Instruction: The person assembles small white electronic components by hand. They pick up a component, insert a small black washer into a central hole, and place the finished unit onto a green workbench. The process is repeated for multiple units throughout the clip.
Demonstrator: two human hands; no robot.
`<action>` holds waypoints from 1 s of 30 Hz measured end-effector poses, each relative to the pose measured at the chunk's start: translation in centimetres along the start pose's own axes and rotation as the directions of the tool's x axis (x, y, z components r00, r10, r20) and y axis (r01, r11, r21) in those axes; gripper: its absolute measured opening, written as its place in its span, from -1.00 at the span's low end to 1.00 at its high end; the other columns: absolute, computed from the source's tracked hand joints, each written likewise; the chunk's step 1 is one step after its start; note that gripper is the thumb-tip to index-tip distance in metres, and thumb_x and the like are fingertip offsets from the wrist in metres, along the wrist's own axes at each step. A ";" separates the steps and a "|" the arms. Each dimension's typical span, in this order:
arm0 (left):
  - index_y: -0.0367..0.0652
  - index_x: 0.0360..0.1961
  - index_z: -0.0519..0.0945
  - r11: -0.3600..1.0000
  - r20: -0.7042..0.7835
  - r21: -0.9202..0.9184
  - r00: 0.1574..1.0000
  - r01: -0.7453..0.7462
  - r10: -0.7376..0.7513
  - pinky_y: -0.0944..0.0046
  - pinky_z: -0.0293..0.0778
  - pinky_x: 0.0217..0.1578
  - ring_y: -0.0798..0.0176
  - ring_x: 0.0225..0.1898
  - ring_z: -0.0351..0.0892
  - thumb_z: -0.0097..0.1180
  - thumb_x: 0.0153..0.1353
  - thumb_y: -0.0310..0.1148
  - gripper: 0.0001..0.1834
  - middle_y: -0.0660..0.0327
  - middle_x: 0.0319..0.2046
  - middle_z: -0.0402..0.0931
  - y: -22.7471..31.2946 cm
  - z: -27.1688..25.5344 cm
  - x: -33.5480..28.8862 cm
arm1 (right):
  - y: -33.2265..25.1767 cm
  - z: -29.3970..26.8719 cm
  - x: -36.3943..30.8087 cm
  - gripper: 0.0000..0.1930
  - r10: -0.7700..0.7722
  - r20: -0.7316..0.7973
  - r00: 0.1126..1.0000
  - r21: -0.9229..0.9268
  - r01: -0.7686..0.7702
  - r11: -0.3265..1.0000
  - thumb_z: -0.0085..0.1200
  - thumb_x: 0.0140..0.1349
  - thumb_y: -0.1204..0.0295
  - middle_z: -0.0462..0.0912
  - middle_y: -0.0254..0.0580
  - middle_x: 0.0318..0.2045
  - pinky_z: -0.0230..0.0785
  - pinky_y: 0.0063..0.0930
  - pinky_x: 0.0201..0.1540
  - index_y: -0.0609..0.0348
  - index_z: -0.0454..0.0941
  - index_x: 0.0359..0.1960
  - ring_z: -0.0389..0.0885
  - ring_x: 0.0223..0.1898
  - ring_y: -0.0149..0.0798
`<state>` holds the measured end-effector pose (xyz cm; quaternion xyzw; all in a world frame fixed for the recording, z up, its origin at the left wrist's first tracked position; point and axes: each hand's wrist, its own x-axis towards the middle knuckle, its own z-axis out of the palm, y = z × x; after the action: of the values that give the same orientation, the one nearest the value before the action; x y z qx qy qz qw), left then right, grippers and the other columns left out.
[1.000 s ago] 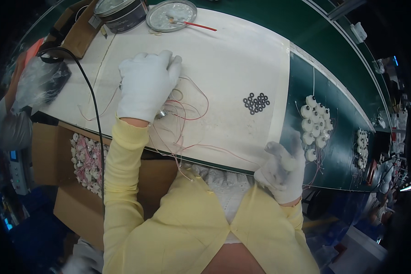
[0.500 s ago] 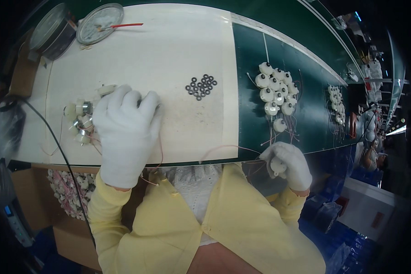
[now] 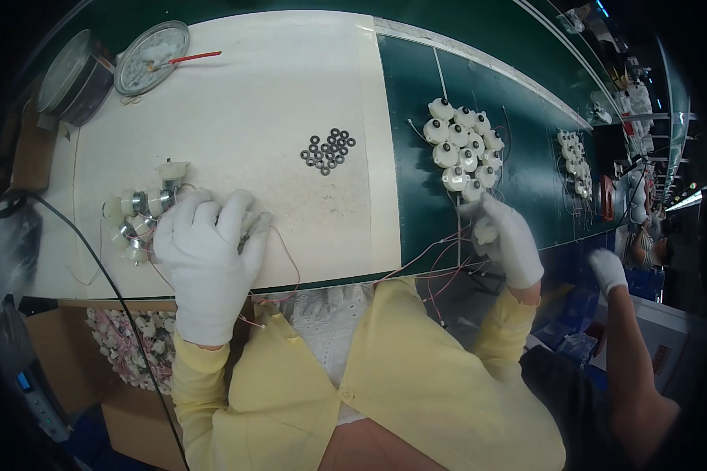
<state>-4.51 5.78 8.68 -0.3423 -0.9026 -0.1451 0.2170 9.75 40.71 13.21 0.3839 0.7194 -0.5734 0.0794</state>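
My left hand [image 3: 204, 255], in a white glove, rests over the white mat with its fingers curled round a small motor, mostly hidden; a pink wire trails from beside the thumb. Several silver motors with white plastic caps [image 3: 133, 202] lie just left of it. At the right, my gloved right hand [image 3: 512, 245] holds a round white motor housing [image 3: 485, 231] with thin wires hanging down. Its fingertips are at the near end of a cluster of white housings [image 3: 467, 143] with black centres on the green tabletop.
Small black rings [image 3: 327, 151] lie on the white mat [image 3: 291, 86]. A round tub [image 3: 75, 78] and a lid with pale paste and a red-handled brush [image 3: 153, 59] stand far left. A carton of wired parts [image 3: 137, 345] is below the table edge. Another person's arm [image 3: 632, 337] reaches in at right.
My right hand has moved up from the table edge to the cluster with the housing. My left hand has shifted down slightly. Another person's gloved hand and arm have appeared at the right.
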 end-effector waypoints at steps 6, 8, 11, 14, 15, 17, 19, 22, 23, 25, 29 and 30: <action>-0.05 -0.10 0.69 1.000 -0.020 -0.019 0.999 0.025 -0.025 0.01 0.51 -0.14 -0.01 -0.14 0.64 0.52 0.01 -0.27 -0.60 0.15 -0.35 0.55 0.1 0.8 -0.4 | -0.3 -1.5 -4.4 -0.34 -0.217 0.204 0.955 0.039 0.213 0.976 0.15 0.45 0.19 0.59 -0.30 -0.41 0.25 -0.68 -0.39 0.34 0.30 0.45 0.41 -0.47 -0.51; -0.05 -0.09 0.70 0.999 -0.028 -0.020 0.998 0.047 -0.048 0.01 0.51 -0.15 0.00 -0.14 0.64 0.52 0.00 -0.27 -0.58 0.13 -0.33 0.56 -0.2 0.9 -0.9 | -1.6 -1.1 -4.6 -0.19 -0.168 0.377 0.911 0.049 0.162 0.986 0.23 0.38 0.35 0.65 -0.24 -0.31 0.37 -0.65 -0.14 0.36 0.10 0.56 0.53 -0.33 -0.48; -0.06 -0.10 0.70 0.995 -0.020 -0.065 0.997 0.075 -0.076 0.02 0.51 -0.15 -0.01 -0.16 0.64 0.52 -0.03 -0.27 -0.57 0.11 -0.33 0.57 -0.4 0.9 -1.1 | -3.4 1.6 -4.7 -0.17 -0.120 0.479 0.870 0.080 0.093 0.992 0.27 0.35 0.38 0.71 -0.24 -0.33 0.46 -0.60 -0.08 0.31 0.13 0.58 0.66 -0.25 -0.44; -0.06 -0.10 0.70 0.993 0.018 -0.080 0.996 0.084 -0.083 0.01 0.51 -0.15 -0.02 -0.17 0.63 0.51 -0.06 -0.26 -0.56 0.10 -0.31 0.57 -0.4 0.8 -0.9 | -6.4 5.9 -2.4 -0.25 -0.017 0.289 0.957 -0.435 0.147 0.888 0.33 0.32 0.31 0.70 -0.30 -0.42 0.49 -0.53 -0.20 0.25 0.32 0.51 0.67 -0.36 -0.46; -0.06 -0.11 0.70 0.993 0.002 -0.083 0.997 0.082 -0.082 0.01 0.51 -0.15 -0.03 -0.16 0.63 0.51 -0.06 -0.25 -0.56 0.09 -0.31 0.58 -0.4 0.8 -1.0 | -6.4 7.4 -1.2 -0.34 -0.043 0.228 0.973 -0.503 0.155 0.850 0.34 0.31 0.16 0.71 -0.25 -0.47 0.52 -0.44 -0.28 0.23 0.50 0.37 0.70 -0.45 -0.38; -0.06 -0.11 0.70 0.993 -0.028 -0.088 0.996 0.078 -0.081 0.00 0.51 -0.14 -0.03 -0.15 0.62 0.50 -0.06 -0.24 -0.56 0.09 -0.31 0.58 -0.5 0.9 -1.1 | -6.4 9.5 1.1 -0.35 -0.145 0.179 0.973 -0.613 0.226 0.757 0.30 0.32 0.07 0.73 -0.20 -0.46 0.54 -0.42 -0.27 0.25 0.53 0.32 0.73 -0.44 -0.31; -0.06 -0.12 0.70 0.989 -0.024 -0.117 0.995 0.090 -0.093 0.00 0.51 -0.13 -0.02 -0.14 0.62 0.50 -0.06 -0.22 -0.56 0.11 -0.33 0.57 -0.5 0.8 -1.0 | -5.4 10.4 3.2 -0.32 -0.277 0.137 0.951 -0.666 0.295 0.685 0.25 0.31 -0.08 0.75 -0.14 -0.46 0.55 -0.34 -0.29 0.25 0.57 0.23 0.76 -0.44 -0.18; -0.05 -0.13 0.70 0.983 -0.014 -0.155 0.994 0.103 -0.107 0.00 0.51 -0.12 0.00 -0.12 0.62 0.50 -0.06 -0.20 -0.57 0.14 -0.35 0.56 -0.7 1.0 -1.1 | -6.4 11.3 3.3 -0.31 -0.369 0.085 0.925 -0.750 0.303 0.587 0.26 0.29 -0.11 0.76 -0.14 -0.45 0.54 -0.31 -0.31 0.24 0.59 0.21 0.76 -0.43 -0.18; -0.05 -0.14 0.70 0.979 -0.013 -0.172 0.994 0.105 -0.109 0.00 0.51 -0.12 0.01 -0.12 0.62 0.49 -0.06 -0.19 -0.57 0.16 -0.36 0.56 -0.7 1.2 -1.2 | -6.0 11.0 3.5 -0.35 -0.415 0.142 0.898 -0.726 0.380 0.573 0.27 0.30 -0.09 0.75 -0.09 -0.44 0.54 -0.30 -0.32 0.23 0.61 0.17 0.76 -0.41 -0.17; -0.04 -0.14 0.70 0.976 0.001 -0.185 0.993 0.119 -0.120 0.01 0.51 -0.12 0.03 -0.12 0.62 0.49 -0.06 -0.18 -0.57 0.17 -0.36 0.55 -0.8 1.1 -1.3 | -6.0 10.8 3.5 -0.38 -0.514 0.258 0.818 -0.831 0.459 0.313 0.28 0.31 -0.03 0.74 -0.09 -0.43 0.55 -0.31 -0.31 0.25 0.61 0.17 0.76 -0.42 -0.16; -0.03 -0.14 0.69 0.971 0.000 -0.206 0.993 0.118 -0.121 0.01 0.51 -0.12 0.05 -0.12 0.62 0.48 -0.06 -0.16 -0.57 0.18 -0.38 0.54 -1.1 1.1 -1.3 | -6.5 10.8 3.4 -0.53 -0.540 0.309 0.783 -0.794 0.525 0.307 0.27 0.40 0.20 0.76 -0.16 -0.38 0.54 -0.40 -0.31 0.31 0.60 0.18 0.74 -0.40 -0.29; -0.03 -0.15 0.69 0.970 -0.004 -0.213 0.992 0.119 -0.123 0.01 0.51 -0.12 0.05 -0.13 0.62 0.48 -0.07 -0.16 -0.57 0.18 -0.38 0.53 -1.1 1.1 -1.3 | -6.4 10.7 3.7 -0.56 -0.539 0.281 0.794 -0.710 0.550 0.441 0.24 0.42 0.25 0.77 -0.19 -0.35 0.53 -0.44 -0.30 0.32 0.59 0.18 0.74 -0.37 -0.33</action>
<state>-4.70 4.73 6.93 -0.3066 -0.8992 -0.2566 0.1775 -0.44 32.60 12.51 0.0581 0.9743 -0.2121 0.0496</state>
